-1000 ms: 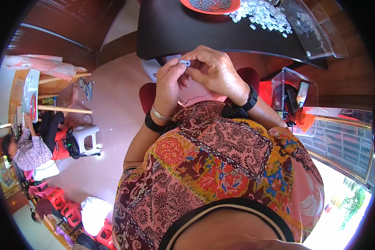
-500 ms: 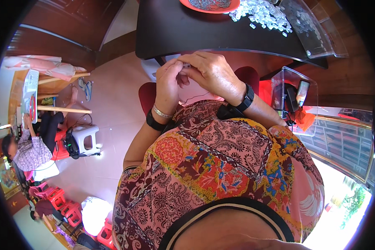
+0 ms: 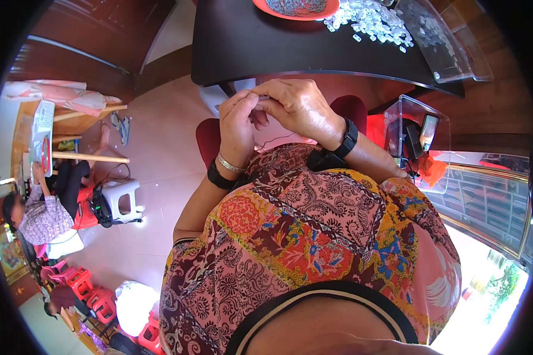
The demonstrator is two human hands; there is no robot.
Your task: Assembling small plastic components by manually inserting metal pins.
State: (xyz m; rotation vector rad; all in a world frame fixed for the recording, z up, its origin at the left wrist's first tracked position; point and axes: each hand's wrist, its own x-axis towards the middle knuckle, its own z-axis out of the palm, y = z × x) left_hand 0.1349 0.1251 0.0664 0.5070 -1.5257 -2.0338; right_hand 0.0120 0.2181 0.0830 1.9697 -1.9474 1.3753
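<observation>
My left hand [image 3: 241,121] and my right hand [image 3: 297,106] meet in front of my lap, just short of the dark table's near edge. Both are closed, thumbs and fingertips pressed together around something small that the fingers hide. On the black table [image 3: 260,50] beyond them, a red-orange bowl [image 3: 265,13] holds a heap of small grey metallic-looking bits. To its right lies a loose pile of small clear plastic pieces [image 3: 370,23], each flat with tiny holes.
A clear plastic tray [image 3: 450,74] with more pieces leans at the table's right end. Below it, a clear bin [image 3: 441,180] holds a phone and orange and red items. At left, a person [image 3: 44,219] sits near a white stool [image 3: 124,200]; red stools stand behind.
My hands stay together, with fingers shifted slightly. A small pale piece glimpsed between the fingertips before is now covered. The view has moved only slightly.
</observation>
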